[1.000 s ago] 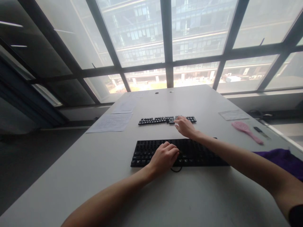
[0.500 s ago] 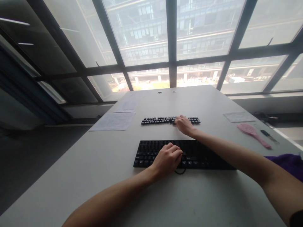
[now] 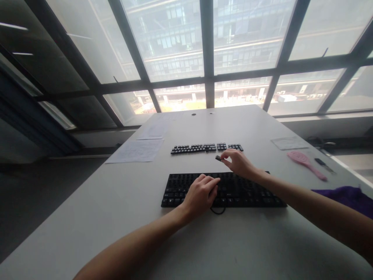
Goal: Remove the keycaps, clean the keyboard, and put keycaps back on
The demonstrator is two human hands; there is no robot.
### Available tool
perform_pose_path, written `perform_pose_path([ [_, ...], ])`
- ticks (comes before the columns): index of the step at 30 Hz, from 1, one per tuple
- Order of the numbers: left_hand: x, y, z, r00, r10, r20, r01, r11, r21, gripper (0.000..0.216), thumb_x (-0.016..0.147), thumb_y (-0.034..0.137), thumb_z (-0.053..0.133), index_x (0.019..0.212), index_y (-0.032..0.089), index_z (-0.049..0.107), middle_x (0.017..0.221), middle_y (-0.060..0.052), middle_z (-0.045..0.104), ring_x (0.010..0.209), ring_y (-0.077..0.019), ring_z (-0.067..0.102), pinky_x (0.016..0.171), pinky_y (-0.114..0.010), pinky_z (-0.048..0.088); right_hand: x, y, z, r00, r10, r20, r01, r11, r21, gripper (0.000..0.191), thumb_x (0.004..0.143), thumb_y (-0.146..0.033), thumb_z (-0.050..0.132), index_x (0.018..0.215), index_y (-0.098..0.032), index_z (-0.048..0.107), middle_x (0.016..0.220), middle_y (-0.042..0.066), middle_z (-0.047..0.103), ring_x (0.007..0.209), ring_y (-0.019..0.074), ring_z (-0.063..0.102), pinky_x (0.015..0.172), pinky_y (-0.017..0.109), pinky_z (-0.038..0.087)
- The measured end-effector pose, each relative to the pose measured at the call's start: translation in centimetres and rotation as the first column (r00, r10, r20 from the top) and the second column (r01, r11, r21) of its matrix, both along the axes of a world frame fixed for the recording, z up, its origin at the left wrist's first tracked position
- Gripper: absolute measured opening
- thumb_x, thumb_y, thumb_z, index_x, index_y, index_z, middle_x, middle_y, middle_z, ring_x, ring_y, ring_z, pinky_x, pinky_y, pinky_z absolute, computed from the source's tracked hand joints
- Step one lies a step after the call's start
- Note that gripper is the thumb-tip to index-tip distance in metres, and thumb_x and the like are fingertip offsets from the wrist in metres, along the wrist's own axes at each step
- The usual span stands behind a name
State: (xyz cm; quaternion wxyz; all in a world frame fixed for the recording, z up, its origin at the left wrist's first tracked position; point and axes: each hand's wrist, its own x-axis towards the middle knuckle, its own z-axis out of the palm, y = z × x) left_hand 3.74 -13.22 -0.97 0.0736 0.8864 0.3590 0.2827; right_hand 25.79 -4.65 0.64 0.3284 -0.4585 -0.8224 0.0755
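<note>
A black keyboard (image 3: 247, 192) lies across the white table (image 3: 116, 194) in front of me. Beyond it loose black keycaps (image 3: 194, 148) sit in a row. My right hand (image 3: 240, 163) hovers between that row and the keyboard, pinching one small dark keycap (image 3: 218, 158) between thumb and fingertips. My left hand (image 3: 201, 194) rests on the keyboard's middle with fingers curled loosely, and a thin black loop (image 3: 217, 210) shows beneath it at the keyboard's front edge.
Printed sheets (image 3: 136, 151) lie at the far left of the table. At the right are a clear plastic bag (image 3: 288, 142), a pink hairbrush (image 3: 304, 163), a small dark tool (image 3: 322, 164) and purple cloth (image 3: 346, 196). Large windows stand behind the table's far edge.
My right hand has come back from the row of loose keycaps toward the keyboard, now holding one keycap. My left hand has stayed on the keyboard.
</note>
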Motion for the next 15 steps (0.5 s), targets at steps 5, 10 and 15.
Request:
perform_pose_path([
  [5,0.4,-0.2,0.5,0.994,-0.077,-0.08,0.079,0.997,0.021,0.024,0.095,0.027,0.057,0.115,0.024,0.069,0.111,-0.006,0.067,0.101,-0.0228,0.057,0.092,-0.04,0.05,3.1,-6.2,-0.7,0.986,0.039,-0.164,-0.07,0.98,-0.187,0.003,0.086,-0.018,0.067,0.085,-0.02,0.069,0.084,0.001,0.071,0.078,0.0185,0.063,0.075,0.029,0.047],
  [10,1.2,-0.1,0.2,0.997,-0.052,-0.065,0.053,0.999,0.009,0.019,0.095,0.026,0.055,0.107,0.021,0.069,0.108,-0.006,0.067,0.1,-0.0225,0.056,0.092,-0.04,0.049,3.9,-9.1,-2.0,0.972,0.072,-0.222,-0.126,0.963,-0.239,0.008,0.086,-0.014,0.066,0.088,-0.021,0.069,0.088,0.002,0.072,0.083,0.0193,0.065,0.078,0.031,0.048],
  [15,1.7,0.1,0.0,0.996,-0.057,-0.067,0.057,0.998,-0.003,0.033,0.095,0.022,0.053,0.128,0.02,0.06,0.118,-0.007,0.067,0.106,-0.0236,0.055,0.095,-0.041,0.049,3.6,-9.1,-2.6,0.968,0.108,-0.225,-0.158,0.964,-0.214,0.011,0.085,-0.01,0.065,0.088,-0.02,0.071,0.089,0.004,0.071,0.084,0.0193,0.065,0.081,0.032,0.05],
])
